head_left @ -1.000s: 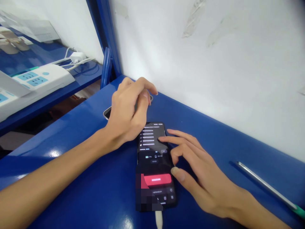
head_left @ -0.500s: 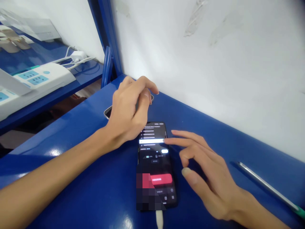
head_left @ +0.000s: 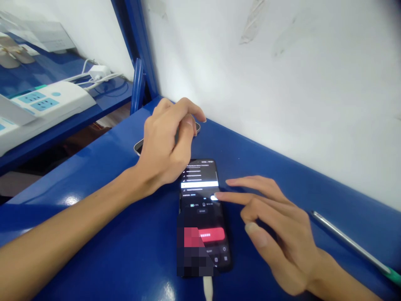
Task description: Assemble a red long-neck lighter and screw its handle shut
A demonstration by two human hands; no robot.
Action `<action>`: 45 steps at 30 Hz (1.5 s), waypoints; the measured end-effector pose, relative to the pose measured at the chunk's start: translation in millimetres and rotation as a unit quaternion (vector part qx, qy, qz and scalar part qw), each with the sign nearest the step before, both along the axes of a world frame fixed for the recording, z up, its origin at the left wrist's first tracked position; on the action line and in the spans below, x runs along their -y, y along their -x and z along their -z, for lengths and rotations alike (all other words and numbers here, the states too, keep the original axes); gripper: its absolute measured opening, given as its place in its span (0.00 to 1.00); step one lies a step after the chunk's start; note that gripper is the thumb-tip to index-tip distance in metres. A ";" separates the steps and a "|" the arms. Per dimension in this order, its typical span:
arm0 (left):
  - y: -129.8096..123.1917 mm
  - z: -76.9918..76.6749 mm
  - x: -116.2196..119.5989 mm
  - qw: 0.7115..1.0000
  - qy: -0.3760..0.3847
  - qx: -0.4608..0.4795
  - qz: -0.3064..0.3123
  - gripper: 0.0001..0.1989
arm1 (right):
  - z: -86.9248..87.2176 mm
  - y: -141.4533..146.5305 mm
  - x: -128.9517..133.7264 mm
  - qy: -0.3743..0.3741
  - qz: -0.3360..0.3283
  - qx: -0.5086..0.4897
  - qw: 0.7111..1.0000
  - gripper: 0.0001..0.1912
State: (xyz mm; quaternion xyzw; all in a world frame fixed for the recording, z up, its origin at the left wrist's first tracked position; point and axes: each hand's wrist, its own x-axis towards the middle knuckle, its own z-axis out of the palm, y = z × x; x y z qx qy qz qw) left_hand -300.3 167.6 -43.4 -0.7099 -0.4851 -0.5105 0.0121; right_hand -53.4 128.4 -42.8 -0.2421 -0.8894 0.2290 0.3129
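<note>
A dark smartphone [head_left: 203, 217] lies on the blue tabletop, its screen lit with a list, a white highlighted row and a red button; a pixelated patch hides its lower left. My right hand [head_left: 275, 225] is open, its index fingertip at the white button on the screen's right side. My left hand [head_left: 169, 138] rests with loosely bent fingers over a second phone-like device [head_left: 138, 147], which it mostly covers. A gap shows between that hand's thumb and index finger, and the other fingers are partly hidden. A white cable plug [head_left: 208, 287] meets the phone's lower end.
On the right lies a silver pen-like rod [head_left: 351, 240] with a green end. A white power strip [head_left: 56, 100] and a charger plug [head_left: 99, 72] with cables sit on the left blue shelf. A white wall [head_left: 275, 83] bounds the tabletop behind.
My right index finger has moved down the screen from the white highlighted row to the white button below it. My left hand keeps its pose; the view has shifted slightly.
</note>
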 end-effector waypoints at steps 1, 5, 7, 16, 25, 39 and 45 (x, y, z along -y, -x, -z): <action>0.1 0.1 -0.1 1.000 0.000 -0.001 -0.001 0.14 | -0.6 0.1 -0.4 -0.007 0.002 -0.009 1.000 0.07; 0.3 0.1 -0.1 1.000 -0.002 0.000 -0.003 0.14 | -2.1 0.4 -1.4 -0.024 0.003 -0.021 0.999 0.08; 0.4 0.0 -0.3 1.000 0.003 0.001 -0.006 0.14 | -2.1 1.0 -1.2 -0.026 0.004 -0.027 0.999 0.08; -0.7 -0.3 -0.2 1.000 -0.003 0.002 -0.004 0.13 | -7.4 0.9 -3.3 -0.068 0.044 -0.048 0.996 0.16; -2.7 -2.3 -1.1 1.000 -0.025 -0.012 -0.007 0.15 | -3.4 -0.1 3.3 -0.046 0.056 -0.107 0.992 0.25; -8.1 -2.5 3.4 0.999 0.004 0.021 -0.033 0.28 | 3.2 1.6 2.2 -0.044 0.034 -0.142 0.988 0.25; -5.4 -1.6 1.6 0.999 -0.007 0.028 -0.020 0.27 | 8.0 0.1 0.6 -0.066 0.027 -0.153 0.986 0.25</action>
